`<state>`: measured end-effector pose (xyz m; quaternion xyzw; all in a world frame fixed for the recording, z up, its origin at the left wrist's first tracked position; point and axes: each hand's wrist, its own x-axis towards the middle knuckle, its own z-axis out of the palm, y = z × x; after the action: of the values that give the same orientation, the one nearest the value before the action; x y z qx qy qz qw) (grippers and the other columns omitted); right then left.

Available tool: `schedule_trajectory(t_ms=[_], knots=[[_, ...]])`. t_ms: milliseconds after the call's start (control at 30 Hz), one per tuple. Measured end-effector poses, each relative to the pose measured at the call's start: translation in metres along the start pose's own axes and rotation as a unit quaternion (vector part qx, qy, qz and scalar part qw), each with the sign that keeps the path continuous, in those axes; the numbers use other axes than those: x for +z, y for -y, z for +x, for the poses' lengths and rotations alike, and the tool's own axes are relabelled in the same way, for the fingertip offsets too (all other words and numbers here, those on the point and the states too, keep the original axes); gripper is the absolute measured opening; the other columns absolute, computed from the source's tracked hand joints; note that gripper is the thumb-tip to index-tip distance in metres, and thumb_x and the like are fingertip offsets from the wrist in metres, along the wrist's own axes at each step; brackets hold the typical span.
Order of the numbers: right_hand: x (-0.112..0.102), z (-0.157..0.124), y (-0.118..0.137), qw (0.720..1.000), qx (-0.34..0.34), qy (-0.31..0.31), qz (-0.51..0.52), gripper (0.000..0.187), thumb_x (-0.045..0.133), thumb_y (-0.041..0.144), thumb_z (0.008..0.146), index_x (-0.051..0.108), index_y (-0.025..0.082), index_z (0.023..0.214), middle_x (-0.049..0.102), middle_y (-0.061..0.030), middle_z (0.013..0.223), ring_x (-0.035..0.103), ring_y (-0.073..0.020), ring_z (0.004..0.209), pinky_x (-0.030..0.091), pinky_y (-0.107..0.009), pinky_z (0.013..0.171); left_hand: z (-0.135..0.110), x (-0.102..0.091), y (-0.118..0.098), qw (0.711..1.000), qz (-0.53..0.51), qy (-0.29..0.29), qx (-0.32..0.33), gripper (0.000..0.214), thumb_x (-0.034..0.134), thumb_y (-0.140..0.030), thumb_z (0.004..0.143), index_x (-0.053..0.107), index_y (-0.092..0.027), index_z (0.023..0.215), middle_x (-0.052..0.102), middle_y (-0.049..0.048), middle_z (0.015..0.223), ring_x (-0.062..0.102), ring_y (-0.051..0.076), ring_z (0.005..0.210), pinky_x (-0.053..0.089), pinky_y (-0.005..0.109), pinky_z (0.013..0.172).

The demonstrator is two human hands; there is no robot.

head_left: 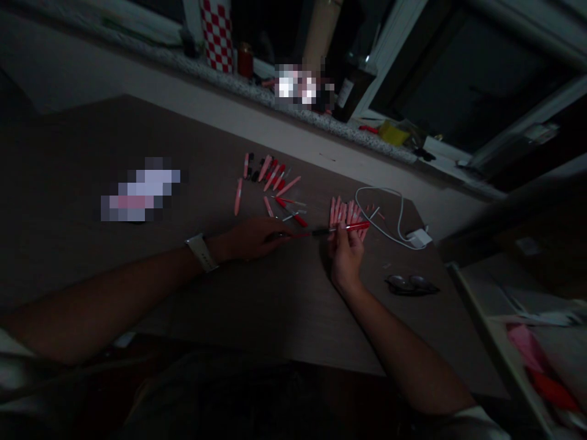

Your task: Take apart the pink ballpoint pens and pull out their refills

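Observation:
My right hand (347, 253) is closed round a pen (358, 226) with a red barrel and a dark section towards the left. My left hand (257, 238), with a watch (202, 252) at the wrist, pinches the thin reddish end (300, 235) in line with that pen. Whether this end is a separate part is too dark to tell. Just behind my right hand lies a row of pink pen barrels (339, 211), partly hidden by it. Beyond my left hand are scattered pink, red and black pen parts (275, 174), with a red one (291, 212) near the fingers.
A white cable with a charger plug (418, 238) lies on the table (257, 305) at right, with eyeglasses (410, 284) nearer me. A blurred-out object (142, 189) lies at left. Along the back, the windowsill (257, 91) holds a red-and-white checked container (217, 36) and other items.

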<state>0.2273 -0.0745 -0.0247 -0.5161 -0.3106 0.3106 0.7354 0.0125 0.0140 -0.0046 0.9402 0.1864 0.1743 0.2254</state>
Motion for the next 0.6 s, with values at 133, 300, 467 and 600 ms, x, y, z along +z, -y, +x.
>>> schedule_trajectory(t_ms=[133,300,467,600], knots=[[0.0006,0.0001,-0.0001,1.0,0.002,0.001,-0.015,0.044,0.073,0.059,0.074,0.054,0.019,0.072,0.051,0.0075,0.054,0.038,-0.0052,0.04,0.026,-0.019,0.036,0.0001,-0.0003,-0.0012,1.0,0.007,-0.002,-0.009,0.029,0.047,-0.031,0.101,0.063,-0.015,0.12,0.068,0.0079,0.113,0.061,0.02,0.103,0.044,0.032,0.092],[0.0021,-0.0012,-0.0006,0.999,0.017,0.028,-0.01,0.045,0.075,0.059,0.071,0.055,0.019,0.073,0.055,0.0061,0.056,0.039,-0.0048,0.04,0.027,-0.018,0.036,0.0003,0.0015,0.0007,1.0,0.004,-0.015,-0.009,0.028,0.049,-0.032,0.101,0.064,-0.015,0.117,0.069,0.0073,0.107,0.062,0.018,0.095,0.044,0.029,0.086],[0.0009,-0.0008,-0.0029,0.999,0.013,0.033,-0.016,0.043,0.075,0.057,0.072,0.057,0.018,0.075,0.057,0.0057,0.057,0.039,-0.0044,0.039,0.026,-0.017,0.035,0.0003,0.0017,0.0017,1.0,0.004,-0.022,-0.006,0.026,0.051,-0.031,0.1,0.065,-0.015,0.115,0.069,0.0067,0.104,0.062,0.017,0.094,0.044,0.029,0.086],[0.0005,-0.0024,-0.0017,0.998,0.009,0.047,-0.028,0.039,0.078,0.051,0.071,0.058,0.019,0.082,0.06,0.0065,0.056,0.039,-0.0047,0.037,0.026,-0.017,0.034,0.0011,-0.0005,-0.0004,1.0,0.004,-0.018,-0.021,0.025,0.051,-0.031,0.1,0.065,-0.016,0.114,0.07,0.006,0.104,0.063,0.017,0.093,0.044,0.029,0.086]])
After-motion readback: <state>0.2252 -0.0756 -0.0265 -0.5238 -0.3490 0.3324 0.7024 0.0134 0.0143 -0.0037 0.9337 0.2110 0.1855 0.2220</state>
